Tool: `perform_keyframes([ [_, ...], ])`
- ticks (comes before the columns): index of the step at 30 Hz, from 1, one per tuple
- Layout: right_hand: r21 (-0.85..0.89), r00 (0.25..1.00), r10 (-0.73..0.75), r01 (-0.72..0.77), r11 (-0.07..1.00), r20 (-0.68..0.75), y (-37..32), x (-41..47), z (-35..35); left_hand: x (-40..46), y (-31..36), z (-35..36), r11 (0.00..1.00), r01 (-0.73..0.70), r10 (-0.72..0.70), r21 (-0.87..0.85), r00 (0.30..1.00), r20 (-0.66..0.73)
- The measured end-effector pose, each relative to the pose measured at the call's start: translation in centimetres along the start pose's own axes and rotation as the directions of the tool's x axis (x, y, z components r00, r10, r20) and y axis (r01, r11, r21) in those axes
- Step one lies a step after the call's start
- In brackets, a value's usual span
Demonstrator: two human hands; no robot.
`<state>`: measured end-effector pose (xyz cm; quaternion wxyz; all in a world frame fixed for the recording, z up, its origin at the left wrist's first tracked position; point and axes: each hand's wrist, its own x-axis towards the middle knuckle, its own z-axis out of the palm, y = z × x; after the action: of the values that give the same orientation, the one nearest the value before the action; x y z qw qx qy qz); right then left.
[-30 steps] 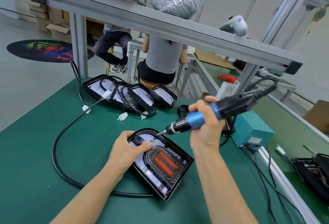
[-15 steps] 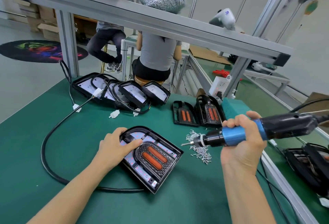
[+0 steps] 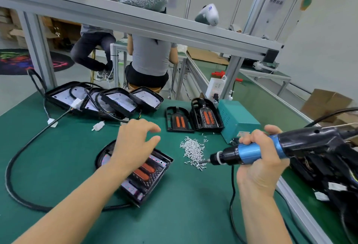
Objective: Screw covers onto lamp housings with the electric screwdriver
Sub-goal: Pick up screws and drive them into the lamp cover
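Note:
A black lamp housing with an orange-slotted cover lies on the green mat in front of me. My left hand hovers over its far end with fingers spread, holding nothing. My right hand grips the blue-and-black electric screwdriver. Its bit tip touches the near edge of a pile of small silver screws to the right of the housing.
Several open housings with cables lie at the back left. Two loose covers stand beside a teal power box. More black parts crowd the right edge. A thick black cable loops on the left.
The screwdriver moved from the housing to the right and down until its bit reached the screw pile. My left hand lifted off the housing and opened above it.

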<state>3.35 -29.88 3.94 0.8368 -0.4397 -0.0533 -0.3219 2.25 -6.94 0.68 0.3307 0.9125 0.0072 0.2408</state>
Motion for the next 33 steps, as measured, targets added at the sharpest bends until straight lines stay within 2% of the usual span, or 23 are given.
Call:
perform_keyframes([
  [2,-0.003,1.0,-0.01,0.01,1.0,-0.023,-0.2,0.1,-0.3,0.9,2.7,2.0,0.991,-0.11,0.1,0.072,0.986,0.134],
  [4,-0.007,0.999,-0.009,0.009,1.0,-0.036,-0.4,0.0,-0.7,1.7,4.7,4.6,0.947,-0.216,0.138,0.236,0.942,0.305],
  [6,-0.01,0.999,-0.001,0.001,1.0,-0.039,-0.6,-0.2,-0.9,1.9,5.7,6.9,0.889,-0.266,0.088,0.374,0.898,0.43],
  [8,-0.013,0.999,0.0,0.0,1.0,-0.032,-0.7,-0.4,-1.1,1.8,5.9,8.6,0.839,-0.274,0.017,0.47,0.876,0.482],
  [13,-0.033,0.999,-0.033,0.033,0.999,-0.003,-1.2,-0.1,-1.8,1.9,6.2,10.2,0.787,-0.276,-0.034,0.551,0.874,0.485],
  [21,-0.025,1.0,-0.018,0.018,1.0,-0.01,-1.0,0.1,-2.0,1.5,6.3,11.5,0.774,-0.241,-0.079,0.586,0.881,0.467],
  [28,-0.034,1.0,-0.014,0.013,0.999,-0.024,-1.1,0.2,-2.3,1.3,6.6,11.7,0.732,-0.351,-0.109,0.584,0.786,0.609],
  [30,-0.032,1.0,-0.017,0.016,0.999,-0.023,-1.2,0.2,-2.4,1.1,6.8,11.6,0.755,-0.325,-0.113,0.569,0.79,0.602],
  [33,-0.013,1.0,-0.016,0.015,1.0,-0.023,-1.5,0.3,-2.3,1.3,7.0,10.8,0.862,-0.207,-0.073,0.463,0.853,0.517],
])
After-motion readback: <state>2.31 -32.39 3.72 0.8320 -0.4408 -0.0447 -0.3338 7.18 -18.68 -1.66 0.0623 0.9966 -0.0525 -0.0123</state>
